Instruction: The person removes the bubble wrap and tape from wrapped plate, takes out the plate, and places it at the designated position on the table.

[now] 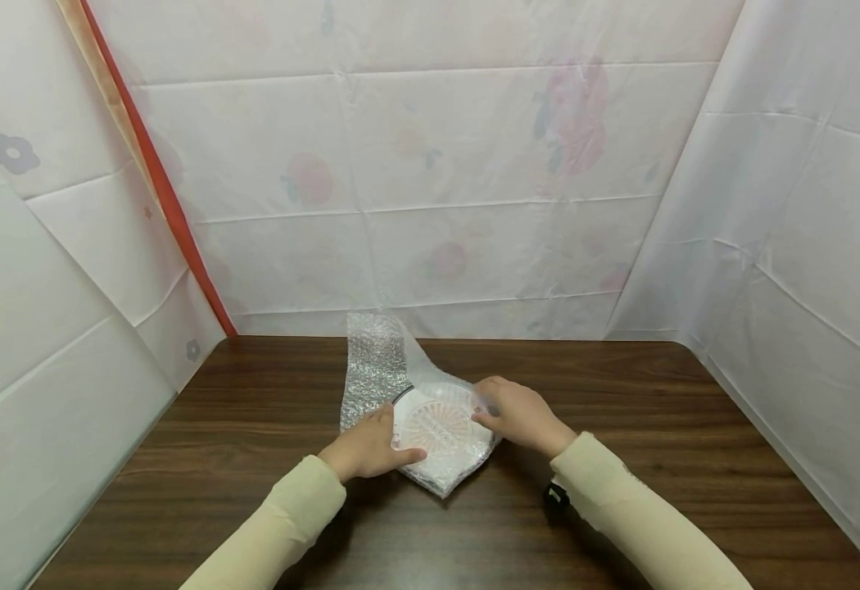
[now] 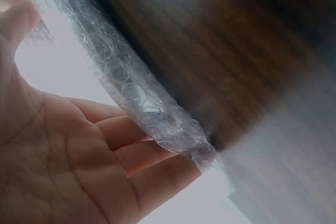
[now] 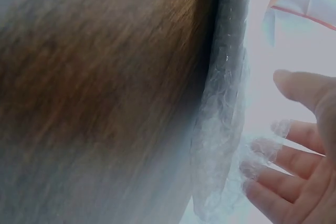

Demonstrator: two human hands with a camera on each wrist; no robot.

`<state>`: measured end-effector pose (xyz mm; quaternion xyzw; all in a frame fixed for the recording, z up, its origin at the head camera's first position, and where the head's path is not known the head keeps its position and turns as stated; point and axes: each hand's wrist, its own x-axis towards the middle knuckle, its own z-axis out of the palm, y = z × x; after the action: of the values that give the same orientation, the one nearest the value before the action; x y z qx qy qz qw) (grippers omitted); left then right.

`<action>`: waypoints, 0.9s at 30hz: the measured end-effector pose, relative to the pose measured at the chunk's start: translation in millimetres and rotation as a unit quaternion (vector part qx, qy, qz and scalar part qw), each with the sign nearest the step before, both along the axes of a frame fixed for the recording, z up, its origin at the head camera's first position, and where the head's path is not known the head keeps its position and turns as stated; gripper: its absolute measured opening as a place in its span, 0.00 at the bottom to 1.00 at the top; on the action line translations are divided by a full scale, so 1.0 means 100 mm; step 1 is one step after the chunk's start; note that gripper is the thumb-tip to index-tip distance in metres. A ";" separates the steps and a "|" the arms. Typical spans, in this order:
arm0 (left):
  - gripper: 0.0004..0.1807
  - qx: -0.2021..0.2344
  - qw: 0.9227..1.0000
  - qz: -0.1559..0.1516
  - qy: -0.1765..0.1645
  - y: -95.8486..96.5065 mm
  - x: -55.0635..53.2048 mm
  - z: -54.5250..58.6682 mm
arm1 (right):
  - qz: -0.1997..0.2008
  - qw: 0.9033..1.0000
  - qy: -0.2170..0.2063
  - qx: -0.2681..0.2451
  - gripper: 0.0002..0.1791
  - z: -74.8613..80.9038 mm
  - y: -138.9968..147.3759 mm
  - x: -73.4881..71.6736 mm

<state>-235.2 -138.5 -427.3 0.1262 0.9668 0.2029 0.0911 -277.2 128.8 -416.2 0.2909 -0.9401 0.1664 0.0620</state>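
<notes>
A flat, round, plate-like white thing [image 1: 441, 426] with a radiating orange pattern lies inside bubble wrap [image 1: 374, 360] near the middle of the table. My left hand [image 1: 371, 447] rests at the near left side of the bundle, thumb over its top. In the left wrist view the straight fingers [image 2: 157, 166] lie against the bubble-wrapped edge [image 2: 136, 93]. At the right side my right hand [image 1: 518, 414] touches the wrap with its thumb spread. The right wrist view shows clear film over the tips of its fingers [image 3: 294, 156], beside the wrapped edge [image 3: 223, 87].
A long loose strip of bubble wrap reaches from the bundle toward the table's back edge. Around the dark wooden table [image 1: 253, 418] hang pale patterned sheets [image 1: 474, 164], with a red strip [image 1: 172, 205] at the left corner. A small black device [image 1: 555, 496] sits under the right sleeve.
</notes>
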 end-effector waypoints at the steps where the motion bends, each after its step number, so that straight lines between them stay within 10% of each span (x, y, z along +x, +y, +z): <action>1: 0.61 0.000 1.000 0.000 0.000 0.00 0.00 0.00 | -0.002 1.000 0.004 -0.009 0.25 0.00 0.00 -0.01; 16: 0.61 -0.003 1.000 0.003 0.008 0.02 0.00 -0.01 | -0.046 0.990 0.086 -0.099 0.05 0.00 0.03 -0.14; 27: 0.61 -0.009 1.000 0.007 0.013 0.03 0.01 -0.02 | -0.089 0.985 0.043 -0.142 0.08 -0.03 0.14 -0.26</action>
<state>-234.2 -135.3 -429.2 0.1210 0.9705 0.1934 0.0778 -303.2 143.2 -419.2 0.2011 -0.9255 0.2794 0.1579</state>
